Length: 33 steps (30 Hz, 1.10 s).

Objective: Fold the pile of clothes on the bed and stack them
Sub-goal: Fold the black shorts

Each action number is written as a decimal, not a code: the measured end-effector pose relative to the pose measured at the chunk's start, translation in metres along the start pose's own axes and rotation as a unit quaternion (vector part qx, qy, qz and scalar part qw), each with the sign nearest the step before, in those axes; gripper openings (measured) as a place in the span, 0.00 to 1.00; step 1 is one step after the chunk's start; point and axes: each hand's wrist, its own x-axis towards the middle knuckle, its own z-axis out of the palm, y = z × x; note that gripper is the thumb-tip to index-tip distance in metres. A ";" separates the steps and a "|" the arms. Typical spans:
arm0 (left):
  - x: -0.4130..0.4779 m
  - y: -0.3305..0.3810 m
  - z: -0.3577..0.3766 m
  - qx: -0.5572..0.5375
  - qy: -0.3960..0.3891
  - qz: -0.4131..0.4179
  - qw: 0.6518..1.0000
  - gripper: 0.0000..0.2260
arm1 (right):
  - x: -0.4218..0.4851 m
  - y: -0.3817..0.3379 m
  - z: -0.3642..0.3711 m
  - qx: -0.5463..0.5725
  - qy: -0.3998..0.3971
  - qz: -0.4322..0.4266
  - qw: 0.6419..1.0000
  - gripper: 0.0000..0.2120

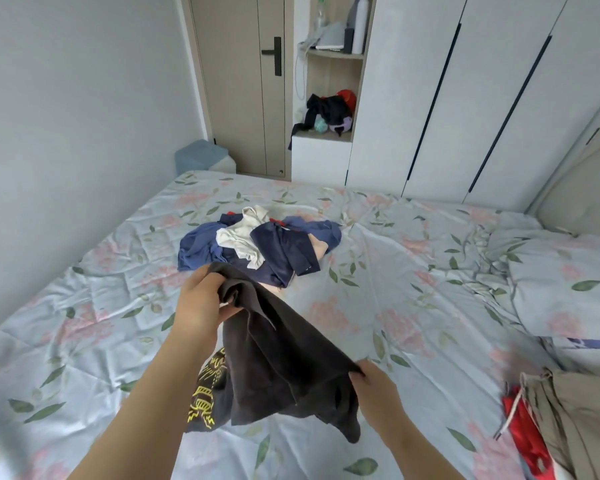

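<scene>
Head view: a person faces the bed (413, 271) and holds one dark grey garment (278, 368) with both hands.
Left hand (201, 303): raised, with the fingers curled round an upper edge of the garment, and the cloth bunched inside the grip.
Right hand (374, 386): lower and nearer, pinching another edge. The two hands are well apart.
Garment: it hangs crumpled between the hands and is not spread. Its lower part seems to touch the sheet, and a yellow print (205, 393) shows at the lower left.
Pile (257, 244): blue, navy and white pieces lie mixed in the middle of the bed, beyond the hands, and are not yet folded.
Other clothes: a beige garment (582, 420) with a drawstring lies over a red one (523, 427) at the right edge. I cannot tell if these are folded.
Step in hand: I judge that it is opening out one piece taken from the pile, to find its edges.
Next move: probably to find two matching corners, pull the cloth flat, and lay it on a free part of the sheet. The bunched left grip may need resetting first.
</scene>
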 end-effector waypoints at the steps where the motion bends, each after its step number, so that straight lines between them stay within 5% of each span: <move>1: 0.008 -0.007 -0.003 0.070 0.035 0.009 0.997 0.12 | 0.001 -0.007 -0.005 0.032 0.024 -0.011 0.999 0.10; 4: 0.023 -0.023 -0.011 0.297 0.030 0.002 0.954 0.05 | 0.000 -0.041 -0.018 0.097 0.090 -0.075 0.988 0.08; 7: 0.017 -0.037 -0.012 0.550 -0.067 0.047 0.831 0.20 | -0.005 -0.078 -0.029 0.122 0.098 -0.151 0.976 0.08; 10: 0.003 -0.037 0.002 0.507 -0.238 0.182 0.808 0.40 | -0.012 -0.110 -0.037 0.111 0.048 -0.236 0.964 0.10; 12: 0.004 -0.033 0.014 0.448 -0.342 0.226 0.795 0.31 | -0.015 -0.125 -0.041 0.120 0.034 -0.275 0.953 0.13; 14: 0.004 -0.024 0.022 0.390 -0.357 0.201 0.825 0.11 | -0.016 -0.132 -0.049 0.169 0.056 -0.278 0.944 0.14; 16: 0.005 -0.021 0.025 0.352 -0.320 0.175 0.862 0.02 | -0.017 -0.129 -0.059 0.210 0.077 -0.259 0.940 0.11; 20: 0.003 -0.023 0.029 0.200 -0.232 0.099 0.947 0.08 | -0.019 -0.103 -0.062 0.099 -0.007 -0.158 0.982 0.15; 27: 0.009 -0.018 0.033 0.123 -0.141 0.033 0.982 0.08 | -0.024 -0.073 -0.035 0.107 -0.169 -0.070 0.977 0.27; 31: 0.017 -0.026 0.022 0.099 -0.092 0.009 0.991 0.08 | -0.014 -0.058 -0.035 0.015 -0.049 -0.050 0.997 0.02; 33: 0.020 -0.032 0.014 0.092 -0.070 -0.002 0.993 0.09 | -0.006 -0.055 -0.042 0.003 0.000 -0.048 0.999 0.07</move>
